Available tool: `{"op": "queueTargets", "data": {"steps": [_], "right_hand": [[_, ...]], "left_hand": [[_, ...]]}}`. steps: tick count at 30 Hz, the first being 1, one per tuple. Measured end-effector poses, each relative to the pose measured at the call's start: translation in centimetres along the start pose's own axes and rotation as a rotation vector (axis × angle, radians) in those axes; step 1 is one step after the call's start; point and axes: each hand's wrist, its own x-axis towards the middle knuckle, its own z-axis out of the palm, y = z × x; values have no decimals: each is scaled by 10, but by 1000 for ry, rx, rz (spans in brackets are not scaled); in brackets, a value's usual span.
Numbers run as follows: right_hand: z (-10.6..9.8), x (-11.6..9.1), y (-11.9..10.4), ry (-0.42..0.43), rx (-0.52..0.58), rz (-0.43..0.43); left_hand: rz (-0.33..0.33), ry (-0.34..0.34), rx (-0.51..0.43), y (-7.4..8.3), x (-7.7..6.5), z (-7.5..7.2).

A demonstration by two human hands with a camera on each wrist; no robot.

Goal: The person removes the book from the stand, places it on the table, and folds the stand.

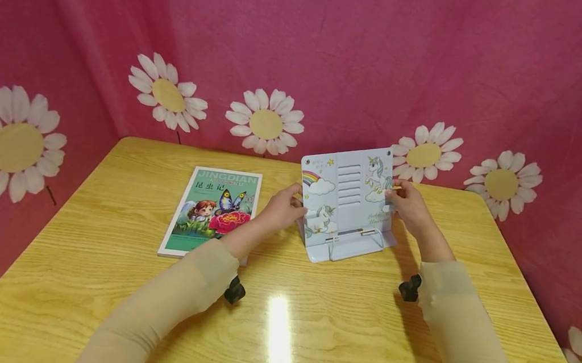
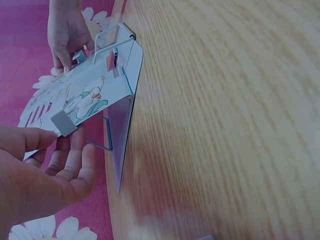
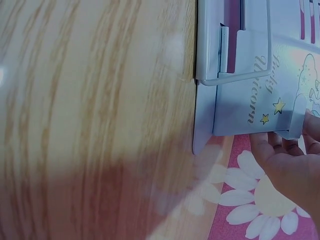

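A pale metal book stand [image 1: 346, 213] printed with unicorns and clouds stands tilted back on the table, right of the middle. My left hand [image 1: 281, 208] grips its left edge; in the left wrist view the thumb lies by a small page clip [image 2: 63, 123] and the other fingers curl behind the panel. On the opposite edge, my right hand [image 1: 408, 205] holds the panel the same way, beside another clip [image 3: 297, 117]. A wire page holder [image 3: 270, 40] sticks out at the stand's lower lip. Part of the stand's back support [image 2: 120, 135] shows in the left wrist view.
A green-covered book [image 1: 211, 221] lies flat on the wooden table [image 1: 330, 333], left of the stand and partly behind my left forearm. Pink cloth [image 1: 332, 53] with large daisies hangs along the table's back and sides. Small black wrist cameras [image 1: 234, 290] sit under both sleeves.
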Motion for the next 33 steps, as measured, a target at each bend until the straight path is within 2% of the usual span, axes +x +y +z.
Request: {"op": "queueTargets", "data": {"steps": [10,22,33], "right_hand": [[1,0,2,-19,10,2],[3,2,0,-49,16,8],[6,4,-2,-64,20,-22]], "left_hand": [[-37,-17,-113,0,-11,3],[-40,-22,-106,-3,-20,5],[-47,-21,-157,-3,-28,4]]}}
